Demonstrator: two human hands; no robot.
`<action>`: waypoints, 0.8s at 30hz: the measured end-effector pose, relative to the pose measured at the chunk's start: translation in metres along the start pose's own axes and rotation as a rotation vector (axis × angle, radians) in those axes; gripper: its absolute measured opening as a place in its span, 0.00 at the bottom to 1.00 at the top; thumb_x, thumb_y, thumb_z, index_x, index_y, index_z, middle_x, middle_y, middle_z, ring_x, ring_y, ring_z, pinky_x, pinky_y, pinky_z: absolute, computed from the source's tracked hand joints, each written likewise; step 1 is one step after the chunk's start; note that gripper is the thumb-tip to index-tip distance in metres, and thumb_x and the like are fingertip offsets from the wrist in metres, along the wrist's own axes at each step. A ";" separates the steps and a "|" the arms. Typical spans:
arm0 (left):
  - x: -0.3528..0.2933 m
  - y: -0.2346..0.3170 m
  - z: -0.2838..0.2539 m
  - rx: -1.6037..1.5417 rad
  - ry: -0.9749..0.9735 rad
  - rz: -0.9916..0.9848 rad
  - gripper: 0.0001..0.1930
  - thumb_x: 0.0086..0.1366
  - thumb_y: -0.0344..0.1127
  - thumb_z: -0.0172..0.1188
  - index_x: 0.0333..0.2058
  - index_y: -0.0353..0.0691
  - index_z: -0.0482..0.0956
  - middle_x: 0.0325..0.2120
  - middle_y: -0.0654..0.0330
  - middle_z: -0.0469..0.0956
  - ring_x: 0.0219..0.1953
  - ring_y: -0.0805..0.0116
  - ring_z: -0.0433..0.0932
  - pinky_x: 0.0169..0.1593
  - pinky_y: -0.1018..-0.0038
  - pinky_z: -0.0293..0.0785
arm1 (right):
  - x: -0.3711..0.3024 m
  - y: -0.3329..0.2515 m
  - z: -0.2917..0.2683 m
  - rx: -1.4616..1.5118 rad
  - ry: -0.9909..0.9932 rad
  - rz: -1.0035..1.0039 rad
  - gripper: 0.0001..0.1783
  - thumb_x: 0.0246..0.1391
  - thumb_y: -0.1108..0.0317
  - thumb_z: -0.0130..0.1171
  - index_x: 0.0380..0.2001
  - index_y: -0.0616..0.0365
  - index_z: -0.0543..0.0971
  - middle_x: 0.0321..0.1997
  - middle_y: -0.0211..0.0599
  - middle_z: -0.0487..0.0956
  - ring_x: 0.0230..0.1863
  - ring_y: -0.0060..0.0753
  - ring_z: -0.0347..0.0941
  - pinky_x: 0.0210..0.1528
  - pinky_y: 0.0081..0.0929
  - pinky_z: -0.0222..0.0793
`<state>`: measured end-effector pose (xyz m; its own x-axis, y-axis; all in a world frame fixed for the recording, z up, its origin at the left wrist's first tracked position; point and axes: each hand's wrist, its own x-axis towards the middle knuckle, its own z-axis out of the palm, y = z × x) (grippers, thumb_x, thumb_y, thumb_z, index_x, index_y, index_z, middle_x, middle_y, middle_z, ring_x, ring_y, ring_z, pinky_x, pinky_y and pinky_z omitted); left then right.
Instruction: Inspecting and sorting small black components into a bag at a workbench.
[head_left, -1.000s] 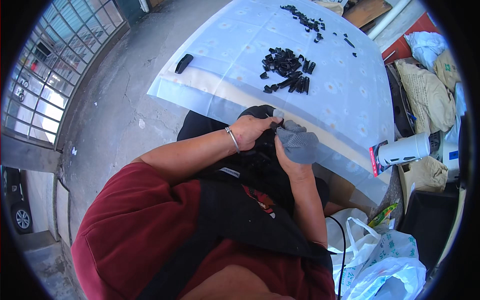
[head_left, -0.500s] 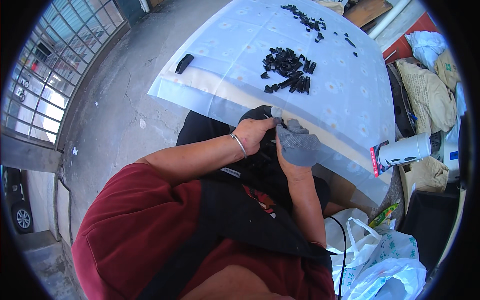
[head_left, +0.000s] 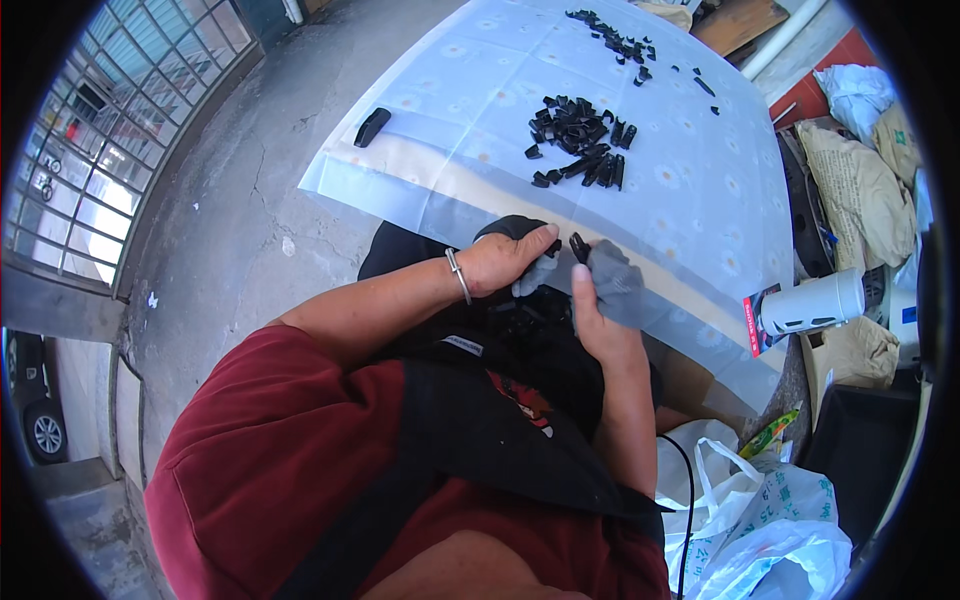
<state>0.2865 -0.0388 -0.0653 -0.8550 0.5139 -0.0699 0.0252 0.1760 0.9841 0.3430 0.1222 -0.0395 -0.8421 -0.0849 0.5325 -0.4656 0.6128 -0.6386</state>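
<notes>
Both hands are in front of my lap, near the front edge of the cloth-covered table (head_left: 470, 105). My right hand (head_left: 608, 290), in a grey glove with the thumb bare, pinches a small black plastic piece (head_left: 579, 248) that stands up between thumb and fingers. A little to its left, my left hand (head_left: 505, 262) is closed, its bare thumb pressing a dark bit (head_left: 554, 246) against grey-gloved fingers; most of that bit is hidden. Beyond the hands lies a pile of similar black plastic pieces (head_left: 575, 125).
More black pieces (head_left: 625, 45) are scattered toward the table's far side. A larger black part (head_left: 372, 127) lies near the left edge. At right are a white cylinder (head_left: 822, 302), brown paper sacks (head_left: 855, 190) and a black tray (head_left: 865, 440). White plastic bags (head_left: 780, 540) sit at lower right.
My hands have drawn apart from touching each other. The right one has turned, so its thumb and the black piece in it now show.
</notes>
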 end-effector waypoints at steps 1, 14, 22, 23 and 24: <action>0.000 0.003 -0.003 -0.011 -0.014 0.019 0.22 0.64 0.50 0.41 0.40 0.35 0.73 0.30 0.61 0.75 0.32 0.75 0.69 0.38 0.78 0.67 | -0.004 0.000 -0.004 -0.110 0.053 -0.048 0.08 0.46 0.67 0.54 0.26 0.59 0.76 0.26 0.40 0.75 0.30 0.45 0.70 0.35 0.36 0.65; 0.002 0.028 -0.005 0.616 -0.093 0.281 0.18 0.63 0.41 0.38 0.35 0.33 0.73 0.28 0.45 0.73 0.33 0.48 0.72 0.38 0.65 0.68 | -0.008 0.002 0.003 -0.504 -0.159 -0.217 0.09 0.43 0.68 0.56 0.31 0.57 0.77 0.33 0.41 0.76 0.35 0.46 0.71 0.39 0.38 0.66; 0.008 0.018 -0.027 0.915 -0.079 0.235 0.21 0.62 0.48 0.40 0.29 0.35 0.73 0.25 0.47 0.73 0.29 0.48 0.73 0.35 0.60 0.68 | 0.012 0.009 -0.002 -0.363 -0.495 0.059 0.14 0.48 0.60 0.51 0.33 0.58 0.76 0.34 0.47 0.76 0.38 0.49 0.70 0.41 0.38 0.65; 0.014 0.019 -0.032 0.987 0.097 0.239 0.18 0.61 0.47 0.43 0.33 0.38 0.73 0.27 0.48 0.74 0.30 0.50 0.74 0.35 0.61 0.69 | 0.026 0.011 -0.007 -0.361 -0.486 0.186 0.17 0.49 0.56 0.49 0.34 0.58 0.76 0.35 0.47 0.76 0.38 0.50 0.70 0.40 0.39 0.65; 0.024 0.015 -0.034 0.992 0.210 0.312 0.16 0.60 0.46 0.45 0.34 0.39 0.73 0.28 0.49 0.74 0.30 0.51 0.74 0.35 0.61 0.69 | 0.035 0.018 -0.006 -0.506 -0.338 0.119 0.16 0.50 0.57 0.49 0.33 0.57 0.76 0.34 0.47 0.76 0.37 0.50 0.71 0.39 0.40 0.66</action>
<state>0.2482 -0.0524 -0.0468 -0.8075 0.5162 0.2855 0.5898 0.7164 0.3728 0.3065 0.1353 -0.0286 -0.9586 -0.1862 0.2154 -0.2458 0.9231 -0.2958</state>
